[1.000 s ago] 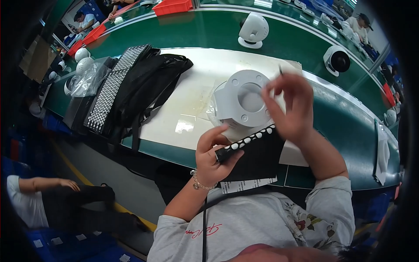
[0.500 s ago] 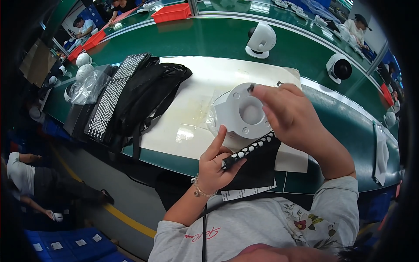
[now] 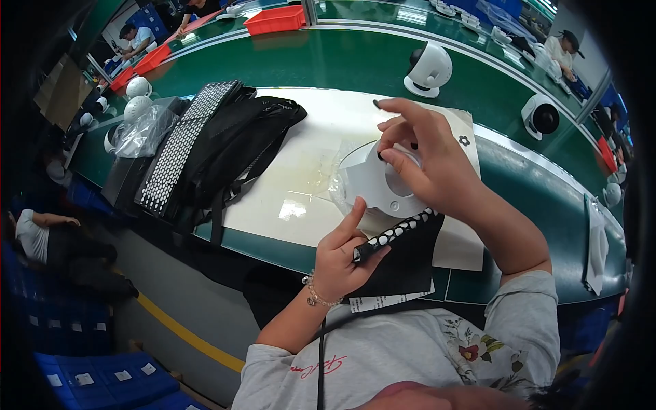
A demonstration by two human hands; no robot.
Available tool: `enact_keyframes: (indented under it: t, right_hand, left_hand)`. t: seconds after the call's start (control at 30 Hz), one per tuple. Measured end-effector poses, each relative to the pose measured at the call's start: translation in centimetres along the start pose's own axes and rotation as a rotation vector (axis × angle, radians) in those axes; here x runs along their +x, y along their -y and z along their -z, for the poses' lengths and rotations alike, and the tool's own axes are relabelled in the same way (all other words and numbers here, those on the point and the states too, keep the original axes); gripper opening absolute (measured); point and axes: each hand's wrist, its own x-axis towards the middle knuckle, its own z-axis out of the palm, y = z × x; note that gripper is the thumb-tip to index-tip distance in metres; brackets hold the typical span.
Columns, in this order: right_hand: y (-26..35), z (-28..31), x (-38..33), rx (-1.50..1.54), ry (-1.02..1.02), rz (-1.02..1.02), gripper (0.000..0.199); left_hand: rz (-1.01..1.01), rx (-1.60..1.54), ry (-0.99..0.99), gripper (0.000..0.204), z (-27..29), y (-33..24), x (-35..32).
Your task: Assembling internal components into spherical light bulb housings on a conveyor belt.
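A white round base (image 3: 365,179) with a raised ring and small round recesses lies on clear plastic before me. My right hand (image 3: 427,160) is over it, thumb and a finger pinched at the ring's upper left edge on a small black round pad (image 3: 380,156). Its raised fingertip carries another dark spot, too small to make out. A further black dot shows on the ring beside the fingers. My left hand (image 3: 345,263) grips a folded black sheet (image 3: 403,256) with a row of white circles along its fold; its thumb points up at the base.
A heap of black sheets (image 3: 266,123) and a white-dotted one (image 3: 181,147) lie left on the white board (image 3: 273,212). Two white devices with black fronts (image 3: 429,68) (image 3: 541,116) stand beyond. A red tray (image 3: 275,20) sits at the far edge. Co-workers sit across the line.
My right hand has come down onto the ring, thumb and finger now pinched at its upper left. My left hand keeps its hold on the sheet. The walking person has moved left.
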Motion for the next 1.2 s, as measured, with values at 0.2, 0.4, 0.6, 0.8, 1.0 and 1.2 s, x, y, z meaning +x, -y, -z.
enact_keyframes:
  t: [0.2, 0.4, 0.6, 0.8, 1.0, 1.2]
  right_hand:
    - [-0.1, -0.8, -0.2, 0.216, -0.061, -0.065, 0.045]
    - [0.1, -0.2, -0.2, 0.18, -0.013, -0.08, 0.045]
    - [0.9, 0.7, -1.2, -0.342, 0.059, 0.272, 0.049]
    - [-1.0, 0.3, -0.9, 0.087, -0.11, -0.019, 0.048]
    - [-0.4, -0.2, 0.3, 0.341, 0.018, -0.152, 0.045]
    - [0.6, 0.2, -0.4, -0.195, -0.024, 0.064, 0.039]
  left_hand:
    - [-0.006, -0.028, -0.002, 0.021, 0.0, 0.1, 0.1]
    - [0.022, -0.048, 0.004, 0.015, 0.0, 0.1, 0.1]
    - [0.042, -0.04, 0.008, 0.023, 0.1, -0.4, 0.3]
    - [0.039, -0.031, 0.001, 0.022, 0.1, -0.5, 0.3]
    - [0.066, -0.023, 0.013, 0.022, 0.1, -0.4, 0.2]
    - [0.047, -0.038, 0.004, 0.02, 0.0, -0.4, 0.3]
